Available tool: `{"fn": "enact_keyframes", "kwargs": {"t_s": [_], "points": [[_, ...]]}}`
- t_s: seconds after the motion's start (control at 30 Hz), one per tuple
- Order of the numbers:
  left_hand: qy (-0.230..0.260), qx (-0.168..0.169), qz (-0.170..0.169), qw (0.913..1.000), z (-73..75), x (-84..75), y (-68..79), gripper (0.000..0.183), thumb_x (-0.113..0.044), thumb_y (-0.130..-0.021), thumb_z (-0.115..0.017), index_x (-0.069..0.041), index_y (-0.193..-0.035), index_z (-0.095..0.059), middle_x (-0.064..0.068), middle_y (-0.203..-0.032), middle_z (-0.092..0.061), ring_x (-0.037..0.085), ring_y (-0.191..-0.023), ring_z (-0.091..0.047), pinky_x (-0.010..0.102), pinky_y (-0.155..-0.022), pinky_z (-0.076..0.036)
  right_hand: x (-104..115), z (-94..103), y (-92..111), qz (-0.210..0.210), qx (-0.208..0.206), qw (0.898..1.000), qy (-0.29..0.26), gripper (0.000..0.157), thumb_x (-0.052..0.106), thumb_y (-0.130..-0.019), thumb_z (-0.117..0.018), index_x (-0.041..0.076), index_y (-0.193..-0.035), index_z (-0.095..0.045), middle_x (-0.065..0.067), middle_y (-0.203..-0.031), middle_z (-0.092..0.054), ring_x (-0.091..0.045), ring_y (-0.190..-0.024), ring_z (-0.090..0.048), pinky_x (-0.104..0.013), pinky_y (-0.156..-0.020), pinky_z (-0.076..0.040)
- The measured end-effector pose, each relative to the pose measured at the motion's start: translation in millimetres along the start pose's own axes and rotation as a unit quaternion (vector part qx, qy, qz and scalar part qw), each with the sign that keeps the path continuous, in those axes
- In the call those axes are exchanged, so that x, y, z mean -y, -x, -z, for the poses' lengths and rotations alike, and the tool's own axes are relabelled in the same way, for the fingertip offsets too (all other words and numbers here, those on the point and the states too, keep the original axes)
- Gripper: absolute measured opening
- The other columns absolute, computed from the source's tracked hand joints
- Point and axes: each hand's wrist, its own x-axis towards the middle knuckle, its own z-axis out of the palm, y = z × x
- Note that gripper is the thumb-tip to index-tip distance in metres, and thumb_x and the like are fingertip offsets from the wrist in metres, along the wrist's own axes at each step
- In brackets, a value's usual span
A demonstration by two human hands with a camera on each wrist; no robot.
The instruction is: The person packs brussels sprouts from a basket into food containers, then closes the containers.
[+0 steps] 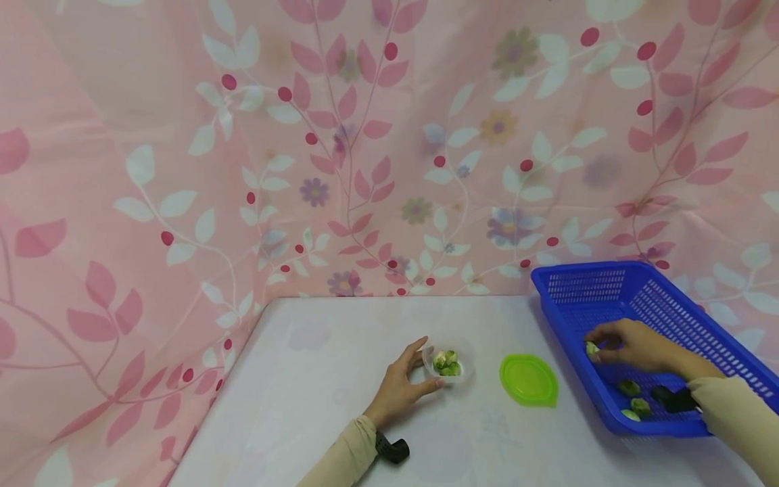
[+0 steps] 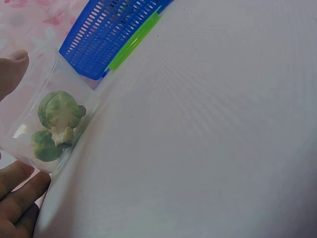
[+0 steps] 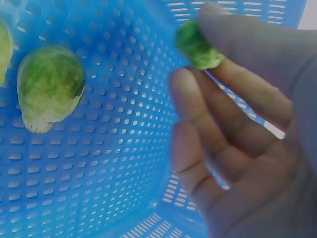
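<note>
My right hand (image 1: 645,348) is over the near-left side of the blue plastic basket (image 1: 569,338), pinching a Brussels sprout (image 3: 198,45) between thumb and fingertips. Below it, more Brussels sprouts (image 1: 640,406) lie on the basket floor near the front corner. On the table, my left hand (image 1: 398,385) holds a small clear plastic container (image 2: 25,119), thumb on one side and fingers on the other. Several Brussels sprouts (image 1: 449,368) sit inside that container, showing through its wall in the left wrist view.
Between the container and the basket lies a bright green lid (image 1: 528,380), flat on the white table (image 1: 304,379). A pink floral curtain (image 1: 377,149) hangs behind the table's far edge and along the left. A black wrist device (image 1: 392,448) sits by the left sleeve.
</note>
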Motion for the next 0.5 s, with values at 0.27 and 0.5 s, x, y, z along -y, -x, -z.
{"fn": "enact_keyframes", "kwargs": {"t_s": [0.27, 0.5], "points": [[-0.003, 0.0, 0.002, 1.0, -0.5, 0.6, 0.2, 0.092, -0.04, -0.092, -0.085, -0.017, -0.166, -0.036, 0.008, -0.151, -0.064, 0.023, -0.139, -0.061, 0.052, -0.12, -0.043, 6, 0.8, 0, -0.033, -0.105, 0.993, -0.033, 0.039, 0.028, -0.089, -0.088, 0.008, -0.122, -0.08, 0.006, -0.096, -0.08, -0.002, -0.083, -0.069, -0.023, -0.068, -0.058], [0.0, -0.001, -0.001, 1.0, -0.9, 1.5, -0.5, 0.091, -0.04, -0.092, -0.085, -0.018, -0.166, -0.036, 0.006, -0.151, -0.064, 0.022, -0.139, -0.061, 0.053, -0.121, -0.042, 11, -0.2, 2, -0.047, -0.15, 0.985, -0.065, 0.038, 0.03, -0.091, -0.087, 0.012, -0.124, -0.08, 0.004, -0.096, -0.079, -0.009, -0.081, -0.068, -0.024, -0.067, -0.057]]}}
